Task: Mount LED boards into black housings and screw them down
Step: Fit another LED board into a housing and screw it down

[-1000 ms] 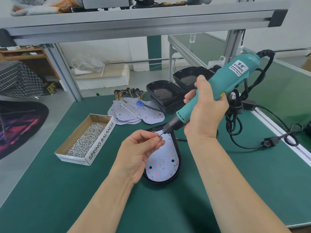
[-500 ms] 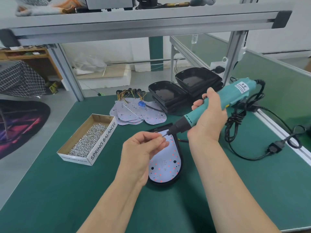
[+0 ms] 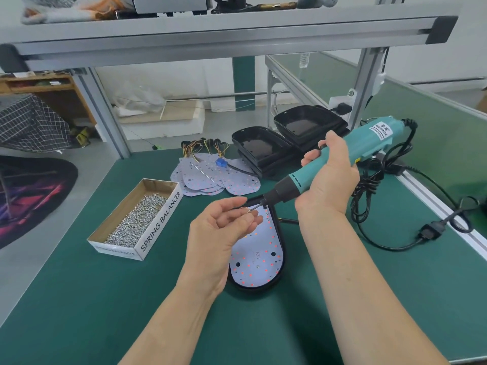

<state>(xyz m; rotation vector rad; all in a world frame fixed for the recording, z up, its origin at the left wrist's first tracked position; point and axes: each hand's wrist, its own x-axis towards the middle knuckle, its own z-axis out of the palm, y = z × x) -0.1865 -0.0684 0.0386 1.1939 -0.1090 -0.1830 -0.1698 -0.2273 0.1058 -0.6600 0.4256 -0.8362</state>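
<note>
A white LED board point(image 3: 259, 262) with red dots lies inside a black housing point(image 3: 281, 255) in the middle of the green mat. My right hand point(image 3: 329, 180) grips a teal electric screwdriver point(image 3: 353, 151), tilted with its bit pointing down-left. My left hand point(image 3: 224, 233) hovers over the board's far end, fingers curled, pinching a small screw point(image 3: 249, 211) at the bit's tip. Loose LED boards point(image 3: 210, 177) with wires are piled behind. Empty black housings point(image 3: 263, 151) are stacked at the back.
A cardboard box of screws point(image 3: 137, 217) marked SPRING BALANCER sits to the left. The screwdriver's black cable and plug point(image 3: 429, 233) coil at the right near the table's aluminium edge. An aluminium frame point(image 3: 210, 35) spans overhead, and a post point(image 3: 366, 83) stands behind.
The screwdriver has tilted lower, its rear end dropping toward the table. My left hand stays at the bit with the screw, its fingers slightly more spread.
</note>
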